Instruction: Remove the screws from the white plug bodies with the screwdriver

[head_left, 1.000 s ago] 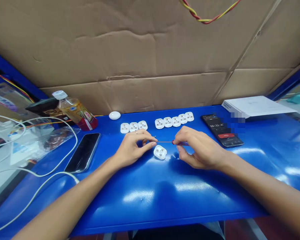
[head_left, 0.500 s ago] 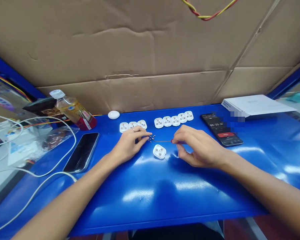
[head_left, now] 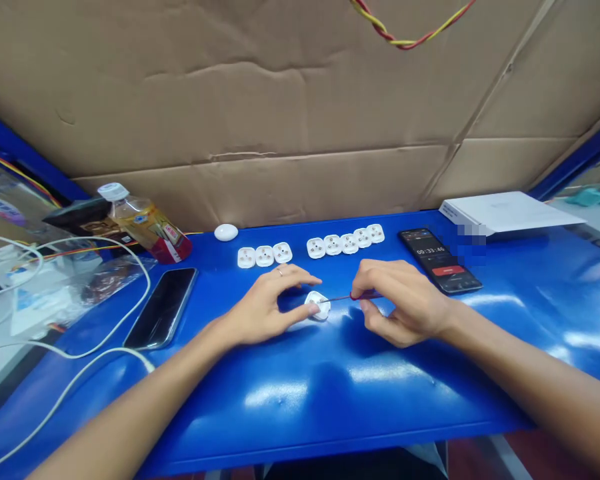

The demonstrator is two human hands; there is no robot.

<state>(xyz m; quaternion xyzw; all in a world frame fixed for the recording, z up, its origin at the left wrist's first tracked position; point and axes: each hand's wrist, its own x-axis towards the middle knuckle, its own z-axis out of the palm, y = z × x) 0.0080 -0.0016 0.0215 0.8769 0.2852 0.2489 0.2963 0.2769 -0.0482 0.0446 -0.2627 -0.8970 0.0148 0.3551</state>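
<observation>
Phone: a black glass phone (head_left: 160,308) lies flat on the glossy blue worktop (head_left: 300,413).
Left hand: the left hand (head_left: 263,307) pinches a white plastic socket piece (head_left: 319,305) between thumb and fingertips, pinning it steady.
Socket piece: rounded and smooth, it sits on the worktop, gripped at its left side.
Right hand: apart from the left, the right hand (head_left: 405,303) pinches a red-handled screwdriver (head_left: 365,295), its thin shaft reaching the piece.
Timer: a second phone (head_left: 439,260) lies flat, showing a timer.

White socket bases (head_left: 333,245) blocking ahead
</observation>
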